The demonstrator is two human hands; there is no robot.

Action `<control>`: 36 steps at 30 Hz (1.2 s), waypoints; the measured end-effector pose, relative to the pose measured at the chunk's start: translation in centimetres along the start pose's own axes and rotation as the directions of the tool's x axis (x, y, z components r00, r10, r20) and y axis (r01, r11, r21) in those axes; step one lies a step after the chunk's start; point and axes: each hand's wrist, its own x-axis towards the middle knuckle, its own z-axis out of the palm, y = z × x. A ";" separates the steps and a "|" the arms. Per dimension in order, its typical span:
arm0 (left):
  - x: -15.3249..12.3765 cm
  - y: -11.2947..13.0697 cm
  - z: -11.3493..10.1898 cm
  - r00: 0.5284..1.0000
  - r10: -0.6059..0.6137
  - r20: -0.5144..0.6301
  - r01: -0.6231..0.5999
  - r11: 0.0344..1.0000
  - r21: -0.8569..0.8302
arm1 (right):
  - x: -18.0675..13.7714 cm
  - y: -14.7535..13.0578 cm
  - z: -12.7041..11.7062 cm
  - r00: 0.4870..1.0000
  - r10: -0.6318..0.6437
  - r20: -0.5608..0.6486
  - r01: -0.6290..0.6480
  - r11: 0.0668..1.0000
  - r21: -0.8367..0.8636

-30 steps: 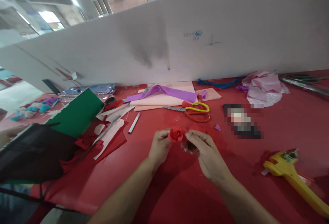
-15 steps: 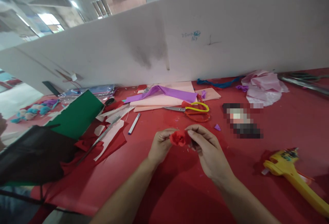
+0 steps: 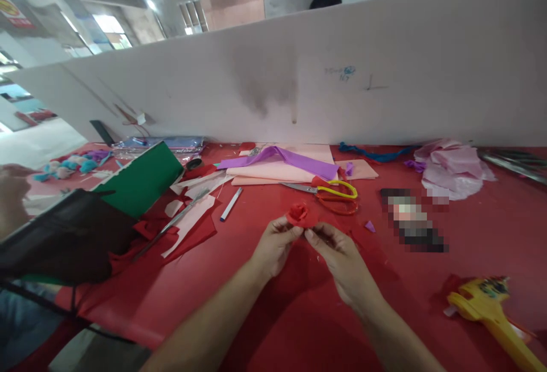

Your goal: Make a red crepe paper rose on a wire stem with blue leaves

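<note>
A red paper flower [image 3: 301, 215], shaped like a rose, is held up over the red table [image 3: 188, 298] between my two hands. My left hand [image 3: 277, 244] is closed on it from the left, thumb at its base. My right hand [image 3: 335, 246] pinches at the lower right of the flower with thumb and fingers; the fingertips partly hide what they grip. Just beyond the hands lie scissors [image 3: 337, 191] with yellow and orange handles. A white marker [image 3: 231, 204] rests to the left of them.
Peach paper sheets [image 3: 256, 174] and a purple strip [image 3: 294, 161] lie at the back. A green board [image 3: 147, 184] and a dark bag [image 3: 64, 241] stand left. A yellow glue gun [image 3: 487, 309] lies right, below a blurred dark object [image 3: 412, 221]. Behind rises a white partition [image 3: 192, 87].
My right fingers have moved from the flower's right edge down to its base, beside my left thumb. The flower sits slightly higher and the camera view has shifted.
</note>
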 end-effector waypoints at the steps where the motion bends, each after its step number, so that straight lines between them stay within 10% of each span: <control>1: 0.0 0.0 -0.1 1.000 0.004 -0.013 -0.004 1.000 0.002 | 0.0 0.1 0.0 1.000 -0.002 -0.003 0.002 1.000 -0.003; 19: 0.1 0.3 -0.5 1.000 0.003 0.017 -0.002 0.999 -0.046 | -0.2 0.2 -0.1 0.997 -0.081 0.005 0.081 0.978 -0.193; 27: 0.0 1.1 0.2 0.987 -0.148 0.057 0.151 0.987 -0.052 | 0.2 -0.3 0.0 0.995 0.102 -0.021 -0.095 0.971 0.218; 36: -0.2 1.0 0.1 0.986 -0.150 0.072 0.153 0.987 -0.039 | 0.2 -0.4 0.1 0.991 0.137 0.009 -0.136 0.967 0.216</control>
